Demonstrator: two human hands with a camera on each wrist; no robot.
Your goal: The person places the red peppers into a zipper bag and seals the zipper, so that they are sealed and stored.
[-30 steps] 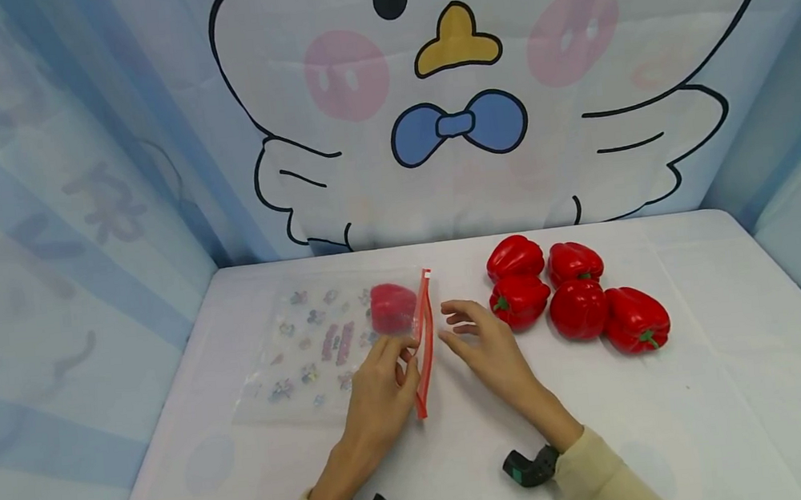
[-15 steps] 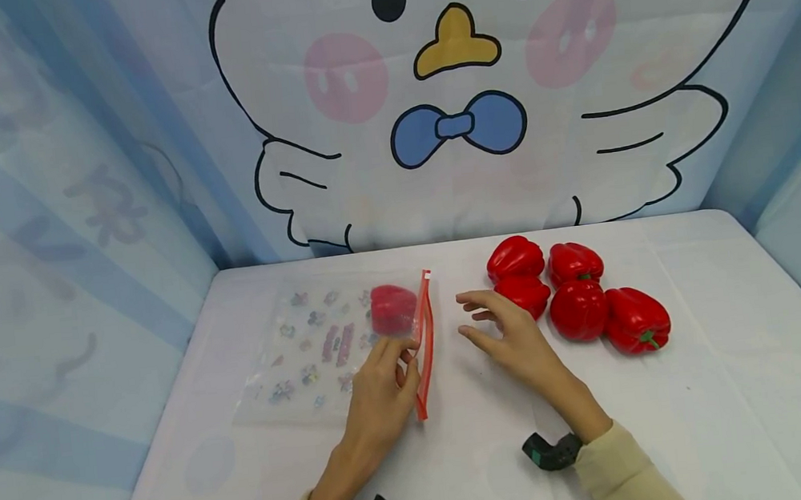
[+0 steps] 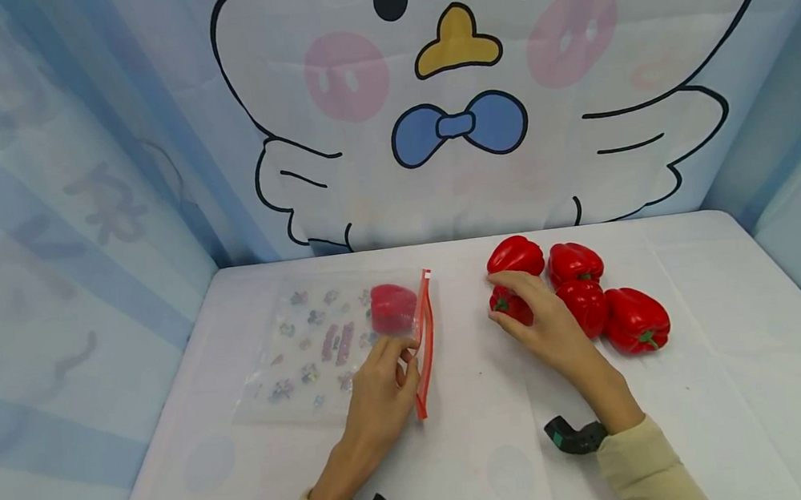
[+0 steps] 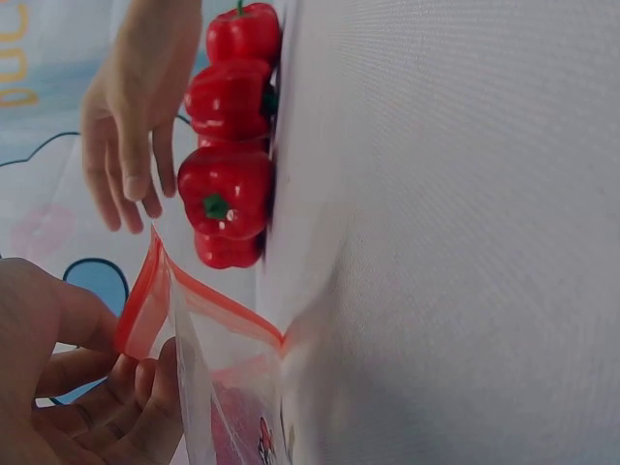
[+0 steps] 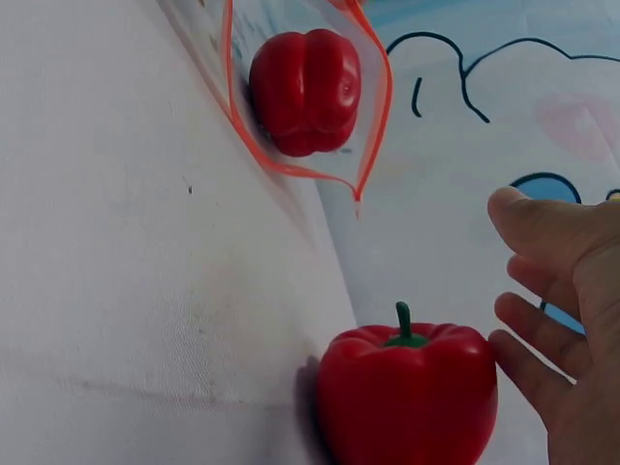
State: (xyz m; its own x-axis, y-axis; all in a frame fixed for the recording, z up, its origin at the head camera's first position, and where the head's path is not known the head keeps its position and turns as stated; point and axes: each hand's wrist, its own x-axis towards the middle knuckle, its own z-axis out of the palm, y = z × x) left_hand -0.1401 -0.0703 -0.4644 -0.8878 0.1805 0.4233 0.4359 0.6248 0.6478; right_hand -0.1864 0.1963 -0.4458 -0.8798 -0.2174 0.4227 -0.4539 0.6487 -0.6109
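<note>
At the left of the white counter (image 3: 743,418) lies a clear plastic bag (image 3: 300,408) printed with small flowers, its red zip edge (image 3: 427,312) turned toward the middle. The left hand (image 3: 379,385) has that edge pinched between thumb and fingers, near the middle of its length, and the mouth gapes. One red bell pepper (image 3: 393,310) sits inside, just behind the mouth.

The right hand (image 3: 543,318) is well spread, thumb parted from the fingers, over the front-left pepper (image 3: 510,306) of a group of five. It has hold of nothing; a fingertip comes right up to the pepper's side, and whether it touches I cannot tell. That pepper rests on the counter, its green stem toward the bag.

Close about it are the other four: the back-left pepper (image 3: 514,256) just behind, the back-right pepper (image 3: 574,263), the middle pepper (image 3: 586,307) partly covered by the hand, and the far-right pepper (image 3: 637,320), stem toward the near side.

Both arms wear beige sleeves (image 3: 649,467), with a black device (image 3: 576,435) at each wrist. Behind hangs a pale cloth (image 3: 468,203) printed with a big white cartoon creature in a blue bow tie (image 3: 458,125).
</note>
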